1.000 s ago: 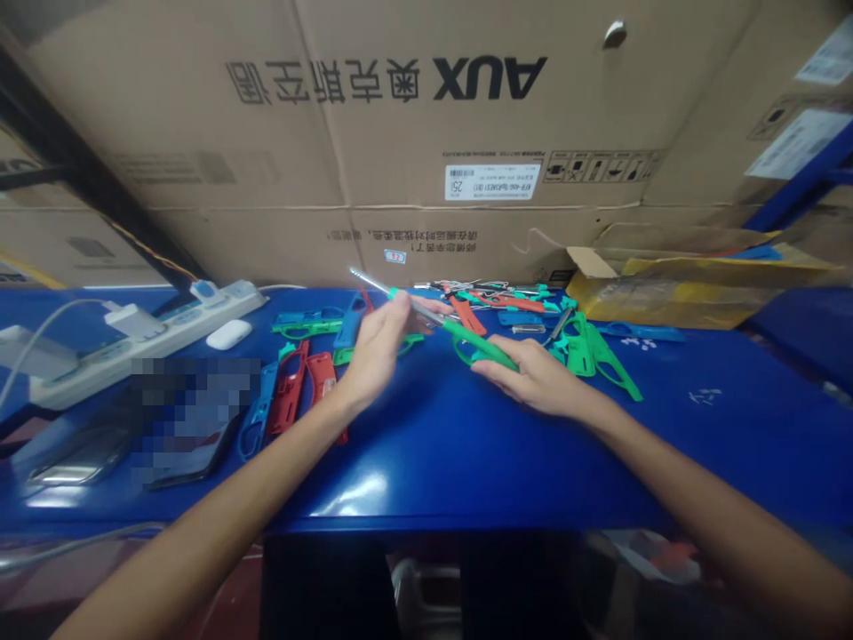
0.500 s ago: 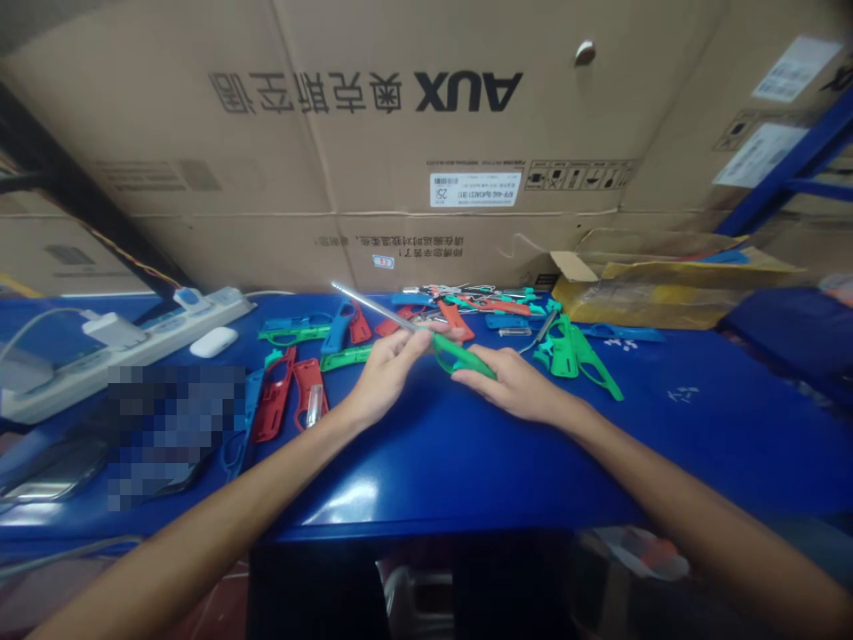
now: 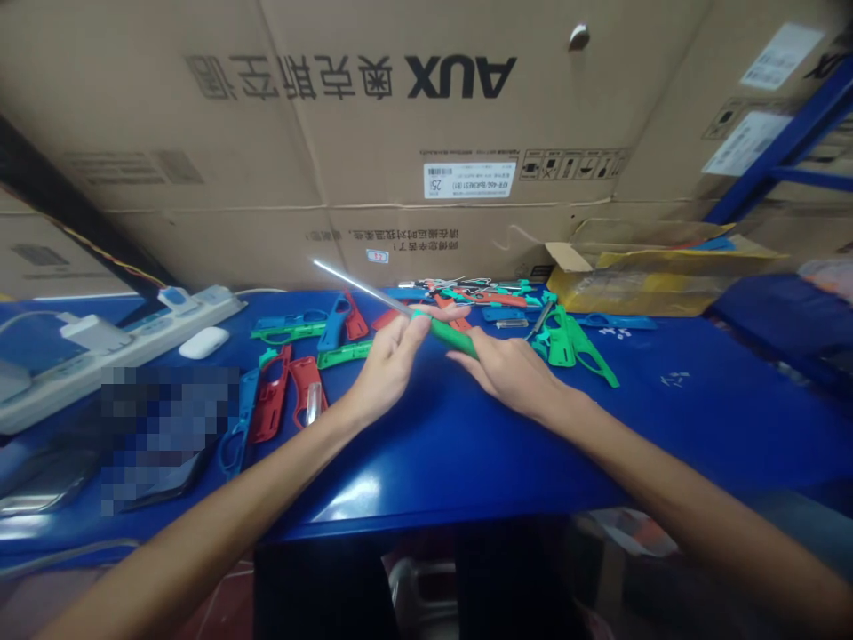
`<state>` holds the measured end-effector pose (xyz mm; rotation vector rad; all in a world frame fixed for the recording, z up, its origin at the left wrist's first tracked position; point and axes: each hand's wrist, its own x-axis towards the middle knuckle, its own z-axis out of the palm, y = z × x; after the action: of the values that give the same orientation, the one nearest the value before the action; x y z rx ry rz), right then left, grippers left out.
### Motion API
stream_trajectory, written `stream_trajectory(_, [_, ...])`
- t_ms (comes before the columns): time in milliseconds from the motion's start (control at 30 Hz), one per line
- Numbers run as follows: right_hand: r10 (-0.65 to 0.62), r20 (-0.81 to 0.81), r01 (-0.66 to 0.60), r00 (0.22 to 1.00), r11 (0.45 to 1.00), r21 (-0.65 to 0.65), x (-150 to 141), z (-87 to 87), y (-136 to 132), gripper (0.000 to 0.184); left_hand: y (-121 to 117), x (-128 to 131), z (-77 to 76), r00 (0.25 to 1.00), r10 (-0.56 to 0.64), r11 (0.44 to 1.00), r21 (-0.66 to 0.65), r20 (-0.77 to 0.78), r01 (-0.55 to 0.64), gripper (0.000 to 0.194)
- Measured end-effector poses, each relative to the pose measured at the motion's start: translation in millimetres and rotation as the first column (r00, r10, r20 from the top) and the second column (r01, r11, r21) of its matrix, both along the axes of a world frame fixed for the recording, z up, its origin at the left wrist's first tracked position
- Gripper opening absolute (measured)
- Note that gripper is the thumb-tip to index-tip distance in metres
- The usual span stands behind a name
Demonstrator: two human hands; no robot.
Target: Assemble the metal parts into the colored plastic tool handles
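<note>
A long-neck lighter (image 3: 453, 339) with a green handle and a thin metal tube is held level above the front of the table, its tube pointing to the far left. My left hand (image 3: 393, 356) is closed round the front of the handle, where the tube meets it, thumb on top. Round the rear of the handle my right hand (image 3: 510, 369) is closed, covering its end. Behind the hands lies a heap of lighter parts (image 3: 480, 292). Red handle shells (image 3: 272, 400) lie left of my left hand, and green handle shells (image 3: 566, 342) lie beyond my right.
A white power strip (image 3: 133, 342) with plugs and a white earphone case (image 3: 204, 342) are at the left, near a blurred-out dark phone (image 3: 166, 480). An open yellow-taped carton (image 3: 633, 284) stands at the back right. Large cardboard boxes (image 3: 366, 133) wall off the back.
The lighter has turned in my hands, so the handle's loop opening no longer shows. My left thumb has moved on top of the handle's front. The camera view has shifted slightly.
</note>
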<state>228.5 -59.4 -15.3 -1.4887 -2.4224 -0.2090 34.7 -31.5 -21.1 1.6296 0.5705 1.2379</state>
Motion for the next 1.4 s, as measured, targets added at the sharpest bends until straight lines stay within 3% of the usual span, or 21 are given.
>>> stream_trajectory(100, [-0.064, 0.114, 0.058, 0.991, 0.997, 0.058, -3.6, -0.4, -0.5, 0.046, -1.6, 4.3, -1.7, 0.999, -0.006, 0.999, -0.031, 0.04, 0.008, 0.033])
stream_trajectory(233, [-0.052, 0.143, 0.037, 0.988, 0.993, 0.11, -8.0, 3.3, -4.6, 0.052, -2.6, 9.2, -1.4, 0.986, -0.067, 0.983, -0.157, 0.15, 0.091, 0.047])
stream_trajectory(333, [-0.001, 0.133, -0.023, 0.991, 0.983, 0.181, -11.9, 2.3, -8.0, 0.056, -2.2, 11.1, 1.3, 0.98, 0.03, 0.972, -0.236, 0.196, 0.017, 0.054])
stream_trajectory(500, [0.027, 0.126, -0.056, 0.992, 0.971, 0.234, -18.2, -5.4, -6.4, 0.053, -4.0, 15.6, 1.4, 0.958, 0.111, 0.946, -0.323, 0.263, -0.021, 0.041])
stream_trajectory(867, [-0.006, 0.122, -0.031, 0.992, 0.954, 0.297, -23.5, 0.7, -4.9, 0.047, -4.9, 14.8, -0.1, 0.978, 0.086, 0.966, -0.258, 0.192, -0.035, 0.045])
stream_trajectory(1033, [0.051, 0.031, -0.058, 0.998, 0.943, 0.328, -10.1, 18.4, -17.1, 0.054, -8.9, 8.5, 10.3, 0.976, -0.041, 0.963, -0.25, 0.216, 0.096, 0.044])
stream_trajectory(1133, [0.062, -0.238, 0.0, 0.969, 0.967, 0.253, -8.7, 21.3, -45.0, 0.046, -25.1, 5.3, 23.7, 0.965, -0.107, 0.949, -0.265, 0.24, 0.171, 0.04])
stream_trajectory(1233, [-0.036, -0.609, 0.032, 0.792, 0.999, -0.017, -20.0, 11.3, -85.6, 0.028, -53.2, 8.4, 36.5, 0.948, -0.122, 0.944, -0.262, 0.294, 0.202, 0.033])
stream_trajectory(1333, [-0.235, -0.774, -0.081, 0.588, 0.935, -0.345, -37.2, -1.6, -126.5, 0.025, -83.3, 17.8, 43.1, 0.97, -0.033, 0.936, -0.332, 0.243, 0.115, 0.037])
stream_trajectory(1400, [-0.321, -0.794, -0.124, 0.517, 0.89, -0.44, -47.7, -7.6, -147.6, 0.026, -99.4, 24.1, 44.5, 0.975, 0.02, 0.917, -0.392, 0.221, 0.07, 0.038])
